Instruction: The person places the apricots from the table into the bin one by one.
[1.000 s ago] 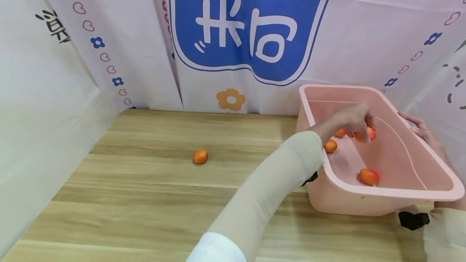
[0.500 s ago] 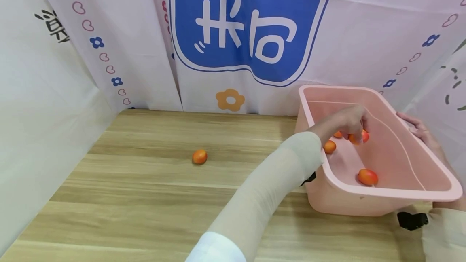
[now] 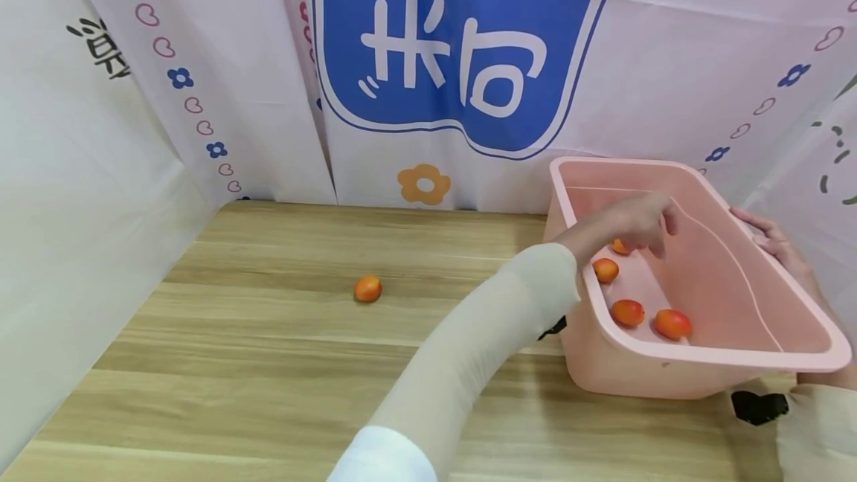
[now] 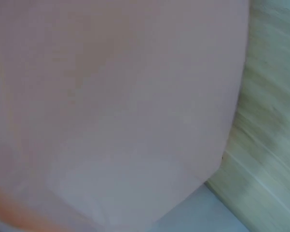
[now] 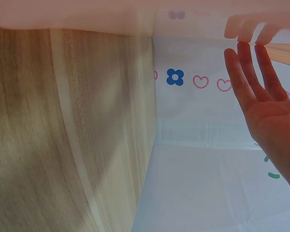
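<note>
A pink plastic bin [image 3: 669,355] stands at the right of the wooden table. My left hand [image 3: 646,222] reaches over its left rim, fingers loosely bent, holding nothing. Several small oval orange-red fruits lie on the bin floor: one fruit [image 3: 628,313] beside another fruit [image 3: 672,324] near the front, and a fruit [image 3: 605,271] by the left wall. Below my left hand a further fruit [image 3: 620,246] is partly hidden. My right hand [image 3: 777,240] rests against the bin's outer right side. In the right wrist view, the right hand's fingers [image 5: 268,72] are nearly straight, tips touching the bin.
A single orange fruit [image 3: 367,288] lies on the table [image 3: 268,363] left of the bin. A white printed cloth [image 3: 268,147] hangs behind the table and along both sides. The left wrist view is mostly the blurred pink bin wall [image 4: 135,106].
My left hand has let go of a fruit, which now lies near the front of the bin. That hand has drawn back slightly to the left. The right hand stays put.
</note>
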A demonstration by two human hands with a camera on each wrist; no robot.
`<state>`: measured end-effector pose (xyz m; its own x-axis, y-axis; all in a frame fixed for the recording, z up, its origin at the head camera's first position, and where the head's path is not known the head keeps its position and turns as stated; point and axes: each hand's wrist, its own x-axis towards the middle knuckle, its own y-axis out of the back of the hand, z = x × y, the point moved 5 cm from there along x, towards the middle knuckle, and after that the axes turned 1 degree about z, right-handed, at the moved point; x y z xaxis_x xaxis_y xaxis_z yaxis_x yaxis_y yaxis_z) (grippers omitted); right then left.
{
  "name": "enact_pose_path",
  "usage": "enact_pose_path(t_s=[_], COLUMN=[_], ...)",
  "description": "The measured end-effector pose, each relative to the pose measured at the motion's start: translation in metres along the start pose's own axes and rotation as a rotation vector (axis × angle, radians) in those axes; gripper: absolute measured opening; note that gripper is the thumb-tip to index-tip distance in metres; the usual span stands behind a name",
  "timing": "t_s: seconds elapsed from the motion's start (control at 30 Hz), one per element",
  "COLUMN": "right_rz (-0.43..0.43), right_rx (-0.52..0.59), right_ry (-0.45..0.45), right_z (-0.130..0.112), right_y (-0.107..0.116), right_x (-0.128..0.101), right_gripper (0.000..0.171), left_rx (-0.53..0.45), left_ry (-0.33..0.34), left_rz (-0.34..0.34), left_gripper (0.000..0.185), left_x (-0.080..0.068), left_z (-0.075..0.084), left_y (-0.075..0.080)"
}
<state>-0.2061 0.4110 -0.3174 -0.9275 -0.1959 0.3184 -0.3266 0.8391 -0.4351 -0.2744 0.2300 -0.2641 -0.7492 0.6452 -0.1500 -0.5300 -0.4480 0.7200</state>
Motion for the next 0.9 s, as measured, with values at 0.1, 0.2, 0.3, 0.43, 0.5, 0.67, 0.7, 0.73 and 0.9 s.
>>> enact_pose_path(t_s=[0.1,0.2,0.3,0.43,0.5,0.67,0.7,0.73,0.9], right_rz=[0.005,0.017,0.026,0.021,0.022,0.030,0.032,0.033,0.023], right_rx=[0.007,-0.027,-0.052,-0.012,0.001,-0.035,-0.038,-0.045,-0.031], right_ry=[-0.008,-0.013,-0.010,-0.001,-0.002,-0.010,-0.013,-0.013,-0.005], right_z=[0.000,0.001,0.001,0.001,0.001,0.001,0.001,0.001,0.001], right_y=[0.000,0.000,0.000,0.000,0.000,0.001,0.002,0.002,0.002], right_x=[-0.001,-0.002,-0.003,-0.004,-0.004,-0.003,-0.003,-0.003,-0.002], right_gripper=[0.057,0.056,0.057,0.056,0.056,0.056,0.056,0.056,0.057], left_rx=[0.003,-0.006,-0.033,-0.076,-0.086,-0.100,-0.099,-0.096,-0.059], left_ry=[-0.087,-0.190,-0.271,-0.325,-0.346,-0.368,-0.377,-0.380,-0.388], left_rz=[0.000,0.006,0.016,0.052,0.076,0.095,0.099,0.099,0.133], left_gripper=[0.032,0.032,0.031,0.033,0.034,0.036,0.035,0.035,0.034], left_x=[-0.003,-0.009,-0.018,-0.034,-0.043,-0.065,-0.070,-0.074,-0.096], left_z=[-0.004,-0.008,-0.013,-0.021,-0.026,-0.037,-0.039,-0.041,-0.058], left_y=[0.009,0.021,0.033,0.050,0.058,0.076,0.079,0.082,0.093])
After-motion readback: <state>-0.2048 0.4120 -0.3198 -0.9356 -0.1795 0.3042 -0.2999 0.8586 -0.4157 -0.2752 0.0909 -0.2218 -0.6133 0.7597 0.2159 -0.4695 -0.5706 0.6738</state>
